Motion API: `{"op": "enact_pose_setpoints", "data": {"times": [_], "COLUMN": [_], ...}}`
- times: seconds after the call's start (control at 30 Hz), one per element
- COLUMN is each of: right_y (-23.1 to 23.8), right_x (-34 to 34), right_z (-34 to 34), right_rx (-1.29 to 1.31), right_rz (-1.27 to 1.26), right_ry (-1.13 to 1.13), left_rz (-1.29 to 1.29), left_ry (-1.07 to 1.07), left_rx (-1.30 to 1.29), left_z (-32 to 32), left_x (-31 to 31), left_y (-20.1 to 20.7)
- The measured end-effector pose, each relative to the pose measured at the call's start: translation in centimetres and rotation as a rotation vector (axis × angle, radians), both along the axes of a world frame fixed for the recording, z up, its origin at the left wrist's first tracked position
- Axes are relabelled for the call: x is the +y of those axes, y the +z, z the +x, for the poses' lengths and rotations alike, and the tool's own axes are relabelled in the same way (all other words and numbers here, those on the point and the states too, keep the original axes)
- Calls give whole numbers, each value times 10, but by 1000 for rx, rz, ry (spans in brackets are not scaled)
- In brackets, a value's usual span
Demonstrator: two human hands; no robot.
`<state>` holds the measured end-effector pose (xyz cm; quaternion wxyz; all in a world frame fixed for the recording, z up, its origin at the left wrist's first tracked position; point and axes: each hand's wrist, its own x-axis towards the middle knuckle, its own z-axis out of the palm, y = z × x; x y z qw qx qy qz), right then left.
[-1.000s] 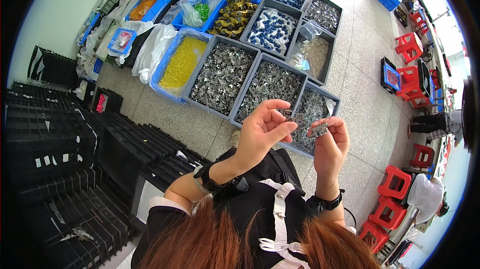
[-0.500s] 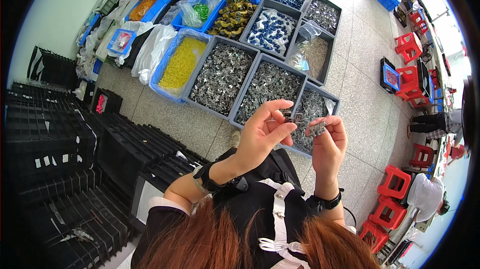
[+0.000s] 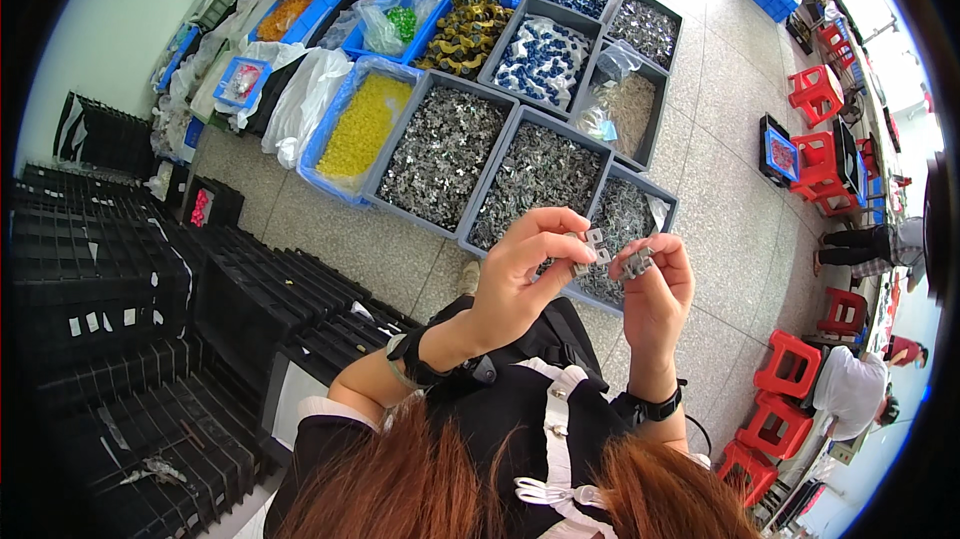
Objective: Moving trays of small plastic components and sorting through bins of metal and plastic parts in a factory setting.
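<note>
My left hand (image 3: 528,261) pinches a small grey metal bracket (image 3: 597,244) with square tabs between thumb and fingers. Close beside it on the right, my right hand (image 3: 660,284) is closed on another small grey metal part (image 3: 636,263), held at the fingertips. A narrow gap separates the two pieces. Both hands are raised above a grey bin (image 3: 648,177) of thin metal pieces, partly covering it. Just left of that stands a second grey bin (image 3: 540,115) heaped with small metal parts.
More bins stand on the tiled floor beyond my hands, including a blue bin (image 3: 312,154) of yellow pieces and a bin of blue-and-white parts (image 3: 543,61). Black stacked crates (image 3: 100,309) fill the left. Red stools (image 3: 790,364) line the right, near a seated person (image 3: 850,394).
My left fingers have turned the bracket, so its square tabs now show more. The left hand has come slightly lower; the right hand stays nearly in place.
</note>
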<state>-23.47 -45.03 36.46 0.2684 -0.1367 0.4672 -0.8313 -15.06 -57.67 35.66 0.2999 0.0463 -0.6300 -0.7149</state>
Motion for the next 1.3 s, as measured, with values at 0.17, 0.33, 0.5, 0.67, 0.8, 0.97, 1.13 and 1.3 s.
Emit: {"op": "enact_pose_setpoints", "data": {"times": [0.17, 0.33, 0.5, 0.67, 0.8, 0.97, 1.13, 1.3], "right_y": [1, -4, -7, -10, -2, 4, 4, -5], "right_x": [0, 1, 3, 2, 2, 0, 0, 0], "right_z": [2, -1, -1, -2, 1, 3, 2, 0], "right_rx": [-72, -345, -493, -447, -304, -75, -11, -229], "right_rz": [-64, -228, -263, -261, -158, 72, 142, -30], "right_ry": [57, 264, 307, 292, 231, 99, 69, 195], "left_rz": [-227, -274, -157, -127, -138, 91, 100, -87], "left_ry": [29, 36, 2, 37, 27, 29, -62, -8], "left_rx": [19, 31, -23, -32, -49, -108, -216, -191], "left_z": [3, 6, 6, 4, 5, 6, 9, 10], "left_x": [-2, 0, 3, 2, 1, 7, 6, 6], "left_y": [4, 5, 4, 9, 4, 6, 12, 17]}}
